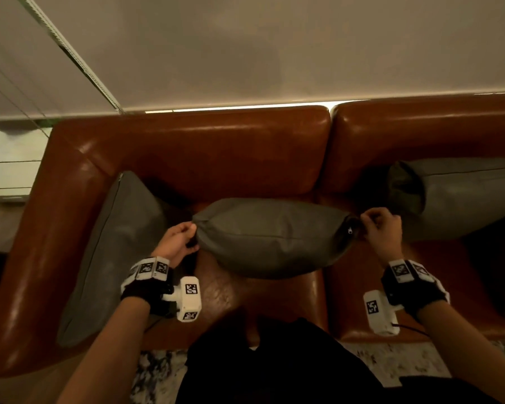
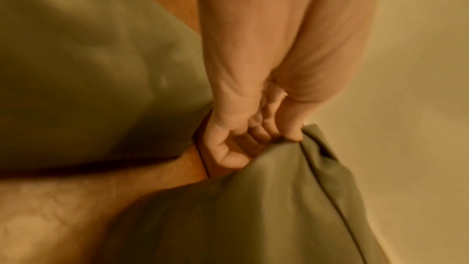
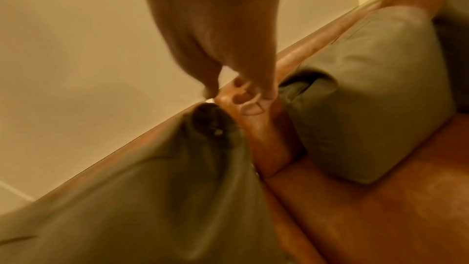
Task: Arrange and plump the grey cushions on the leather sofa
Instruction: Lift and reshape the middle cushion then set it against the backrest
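- A person stands over a brown leather sofa (image 1: 245,147) and holds the middle cushion (image 1: 271,237) stretched between both hands, above the seat.
- The left hand (image 1: 178,240) pinches the cushion's left corner; in the left wrist view its fingers (image 2: 291,127) are curled round a fold of grey cloth.
- The right hand (image 1: 382,228) is at the right corner, beside a small zip pull (image 1: 350,230). Its fingers are curled, but the right wrist view is blurred and seems to show a gap between fingertips and cloth, so I cannot tell whether this grip holds.
- Progress, as a judgement: the task looks partway done. This cushion is mid-plump and not yet set against the backrest.
- To the left of the left grip, the left cushion (image 1: 114,246) leans on the sofa arm, fairly flat; it may need plumping.
- To the right of the right grip, the right cushion (image 1: 461,196) stands against the backrest, full in shape.
- Count: three grey cushions, one sofa with two seat sections in view, two hands.
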The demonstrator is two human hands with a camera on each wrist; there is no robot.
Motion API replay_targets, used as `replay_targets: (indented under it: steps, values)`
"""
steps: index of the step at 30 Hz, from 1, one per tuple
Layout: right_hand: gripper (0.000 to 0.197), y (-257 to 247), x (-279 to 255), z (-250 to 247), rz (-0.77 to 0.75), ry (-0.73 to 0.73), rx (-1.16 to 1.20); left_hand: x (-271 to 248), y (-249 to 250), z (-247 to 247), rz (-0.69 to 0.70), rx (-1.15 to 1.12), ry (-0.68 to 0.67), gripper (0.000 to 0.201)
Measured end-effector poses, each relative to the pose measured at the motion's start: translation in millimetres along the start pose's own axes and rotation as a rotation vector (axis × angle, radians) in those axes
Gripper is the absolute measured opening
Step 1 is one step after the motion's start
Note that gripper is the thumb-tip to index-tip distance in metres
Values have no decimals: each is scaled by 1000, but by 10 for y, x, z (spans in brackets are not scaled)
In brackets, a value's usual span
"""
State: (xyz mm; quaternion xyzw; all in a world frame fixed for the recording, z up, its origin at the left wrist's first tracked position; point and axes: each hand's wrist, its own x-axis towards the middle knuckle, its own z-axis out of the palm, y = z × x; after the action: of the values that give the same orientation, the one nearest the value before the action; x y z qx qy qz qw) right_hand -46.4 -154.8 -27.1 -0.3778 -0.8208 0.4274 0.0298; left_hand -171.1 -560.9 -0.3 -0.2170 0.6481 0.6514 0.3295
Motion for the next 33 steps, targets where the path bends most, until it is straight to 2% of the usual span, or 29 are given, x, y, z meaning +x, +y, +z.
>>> replay_targets:
  steps: [1, 3, 4, 6, 9, 12, 14, 16, 18, 20, 23, 24, 26, 28, 31, 33]
  values:
    - [22, 35, -2, 83, 78, 5, 12, 18, -29, 85, 0, 47, 40, 19]
    - [39, 96, -54, 261, 204, -85, 0, 61, -94, 223, 30, 106, 131, 28]
    - [45, 97, -93, 343, 257, -122, -3, 84, -127, 266, 78, 138, 191, 30]
    - [53, 83, -157, 482, 343, -96, 85, 89, -174, 319, 193, 235, 289, 31]
    - [48, 101, -148, 617, 460, 24, 348, 47, -141, 390, 304, 380, 340, 45]
    - [40, 68, -137, 644, 487, 82, 297, 48, -88, 416, 428, 562, 398, 33]
    - [40, 46, -144, 599, 466, 159, 271, 85, -75, 379, 465, 593, 408, 26]
    - [33, 78, -155, 548, 442, 158, 291, 93, -71, 353, 476, 599, 415, 25]
    - [24, 167, -115, 523, 422, 107, 304, 72, -59, 355, 485, 621, 435, 25]
    - [23, 168, -90, 402, 384, 33, 256, 68, -50, 335, 493, 648, 475, 27]
    - [22, 118, -14, -13, 182, -123, 25, 81, 13, 209, 448, 639, 529, 33]
    - [20, 119, 22, -154, 112, -159, -1, 90, 33, 160, 415, 634, 543, 36]
    - [18, 144, 98, -324, 66, -194, -12, 105, 50, 107, 360, 621, 546, 41]
    - [18, 129, 113, -283, 97, -139, -25, 105, 31, 169, 344, 616, 531, 41]
    - [26, 97, 45, 7, 350, -24, 196, 110, -26, 342, 329, 623, 533, 39]
    - [30, 54, 3, 104, 430, 13, 291, 117, -30, 397, 327, 593, 567, 39]
